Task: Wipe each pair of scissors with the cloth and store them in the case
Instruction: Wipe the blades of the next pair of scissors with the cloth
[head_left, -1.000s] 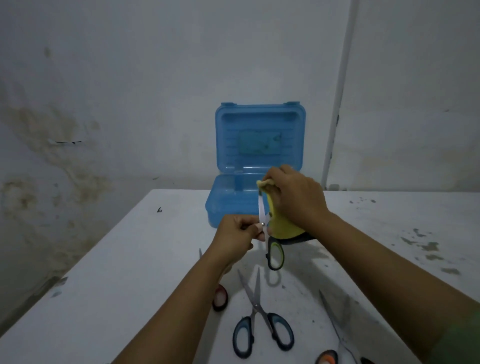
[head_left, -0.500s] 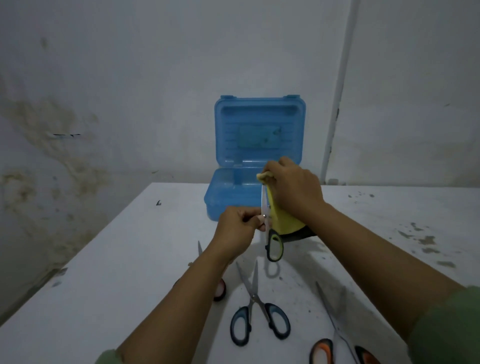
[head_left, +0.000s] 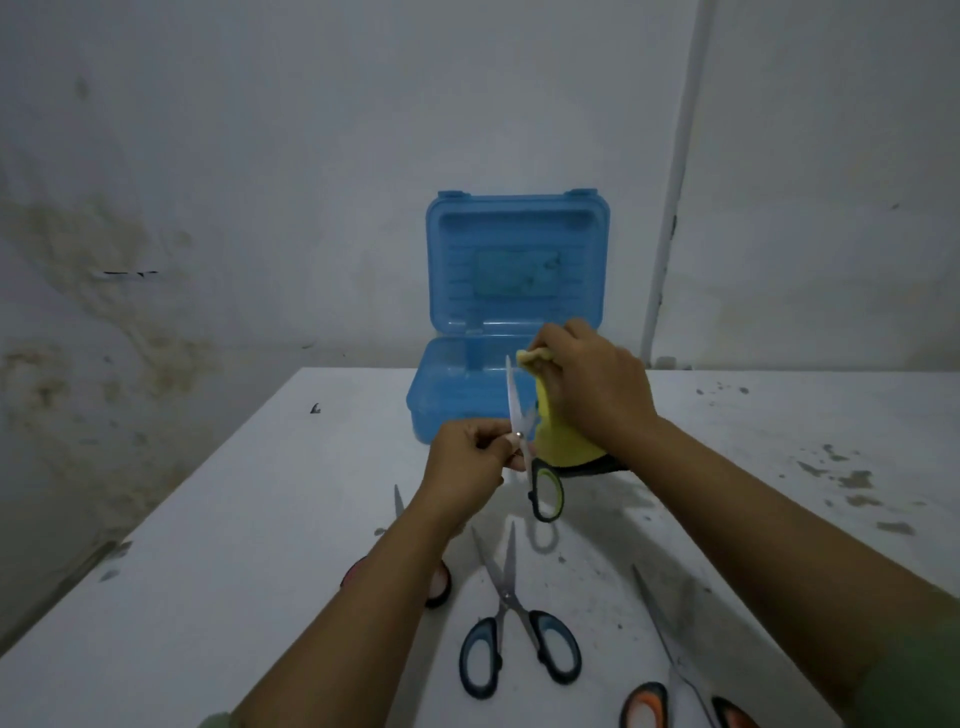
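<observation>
Now left hand (head_left: 470, 457) pinches green-handled scissors (head_left: 530, 447) at pivot, blades up; right hand (head_left: 592, 387) fisted around yellow cloth (head_left: 558, 436).

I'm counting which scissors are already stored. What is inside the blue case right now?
The blue case stands open, and the visible left part of its tray shows no scissors. The right hand and yellow cloth cover the tray's right part, so that stays unknown.
</observation>
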